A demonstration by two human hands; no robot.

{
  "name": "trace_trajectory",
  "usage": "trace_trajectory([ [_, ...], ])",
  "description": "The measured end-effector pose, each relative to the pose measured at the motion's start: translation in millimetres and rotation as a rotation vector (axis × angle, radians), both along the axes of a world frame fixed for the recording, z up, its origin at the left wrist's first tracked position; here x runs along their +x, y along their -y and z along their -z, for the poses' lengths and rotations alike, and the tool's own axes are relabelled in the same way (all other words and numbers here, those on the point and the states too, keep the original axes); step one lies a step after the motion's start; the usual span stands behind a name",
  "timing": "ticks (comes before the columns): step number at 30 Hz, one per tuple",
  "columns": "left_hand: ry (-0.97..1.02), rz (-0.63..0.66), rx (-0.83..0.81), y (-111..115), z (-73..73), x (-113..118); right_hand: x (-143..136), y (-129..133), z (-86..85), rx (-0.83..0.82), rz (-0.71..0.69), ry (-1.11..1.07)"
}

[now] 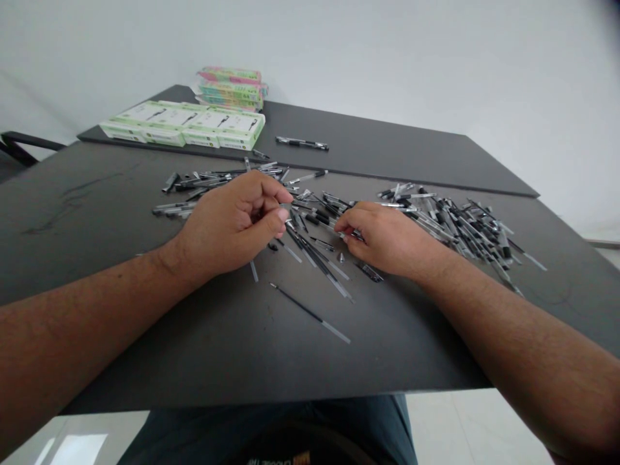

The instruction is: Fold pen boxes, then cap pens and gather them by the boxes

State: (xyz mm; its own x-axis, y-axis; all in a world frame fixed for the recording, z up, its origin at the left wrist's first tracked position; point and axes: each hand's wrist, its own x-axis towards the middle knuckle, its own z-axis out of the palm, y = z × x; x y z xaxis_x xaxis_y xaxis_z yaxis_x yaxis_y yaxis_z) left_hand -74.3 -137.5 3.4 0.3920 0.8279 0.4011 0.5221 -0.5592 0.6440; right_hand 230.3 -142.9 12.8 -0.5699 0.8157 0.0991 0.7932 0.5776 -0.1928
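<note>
Above the middle of the table, my left hand (237, 223) is curled, thumb and index finger close together; what they pinch, if anything, is too small to name. My right hand (382, 236) rests low at the pen parts right of centre, its fingers bent around something I cannot make out. Between and below the hands lie several thin ink refills (322, 261). One separate refill (310, 312) lies nearer the front edge. A small metallic pen tip (341, 257) and a dark clear piece (369, 272) are just below my right hand.
A big pile of pens (469, 232) spreads at the right, and more pen parts (208, 181) lie behind my left hand. White-green boxes (184, 124), stacked colourful packs (231, 88) and pens (301, 143) occupy the raised back board (387, 148).
</note>
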Motion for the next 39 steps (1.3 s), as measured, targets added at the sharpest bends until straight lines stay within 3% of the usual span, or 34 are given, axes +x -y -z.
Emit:
trace_trajectory([
  [12,0.083,0.024,-0.036,-2.7,4.5,-0.8,-6.3,2.2,1.0,-0.035,0.044,0.037],
  [30,0.019,-0.007,-0.018,-4.5,6.0,-2.5,-17.8,6.8,2.9,-0.031,0.109,0.088],
  [39,0.015,-0.025,-0.032,-3.3,3.9,-0.5,-12.6,5.2,1.6,0.114,0.200,0.039],
])
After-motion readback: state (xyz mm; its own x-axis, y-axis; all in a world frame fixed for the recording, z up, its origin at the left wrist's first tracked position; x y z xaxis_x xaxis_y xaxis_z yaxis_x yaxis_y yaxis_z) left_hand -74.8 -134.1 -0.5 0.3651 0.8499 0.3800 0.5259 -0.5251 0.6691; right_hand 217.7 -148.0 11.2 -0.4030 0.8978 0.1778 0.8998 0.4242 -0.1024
